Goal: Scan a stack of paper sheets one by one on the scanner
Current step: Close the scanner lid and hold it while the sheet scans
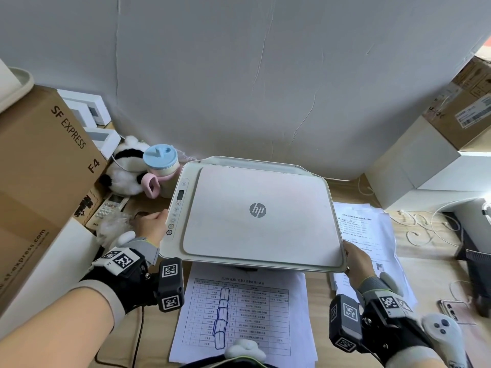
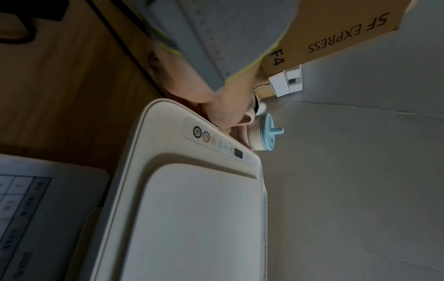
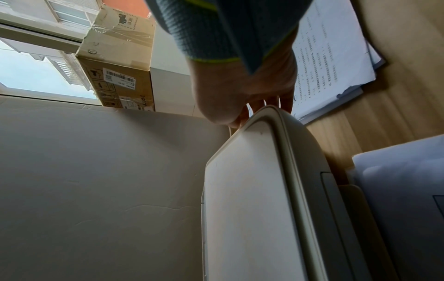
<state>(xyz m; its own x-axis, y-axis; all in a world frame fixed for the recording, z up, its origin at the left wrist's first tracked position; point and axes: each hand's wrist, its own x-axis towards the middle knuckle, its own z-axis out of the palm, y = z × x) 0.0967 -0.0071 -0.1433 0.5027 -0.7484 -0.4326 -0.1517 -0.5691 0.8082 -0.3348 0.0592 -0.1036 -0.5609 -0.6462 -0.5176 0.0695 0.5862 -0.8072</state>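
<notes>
A cream HP scanner (image 1: 257,211) with its lid down stands mid-desk, also shown in the left wrist view (image 2: 192,218) and the right wrist view (image 3: 252,199). My left hand (image 1: 151,224) grips its left side beside the control panel (image 2: 216,140), fingers (image 2: 225,121) curled behind the edge. At the front right corner my right hand (image 1: 357,261) holds the rim, with its fingers (image 3: 286,102) tucked behind it. A printed sheet with a table (image 1: 239,312) lies in front, partly under the scanner. A stack of printed sheets (image 1: 372,229) lies to the right (image 3: 336,57).
An SF Express carton (image 1: 39,155), a plush panda (image 1: 125,171), a blue-lidded cup (image 1: 160,160) and a remote (image 1: 110,205) crowd the left. White and brown boxes (image 1: 425,166), white cables (image 1: 419,229) and a phone (image 1: 454,309) sit right. The wall is close behind.
</notes>
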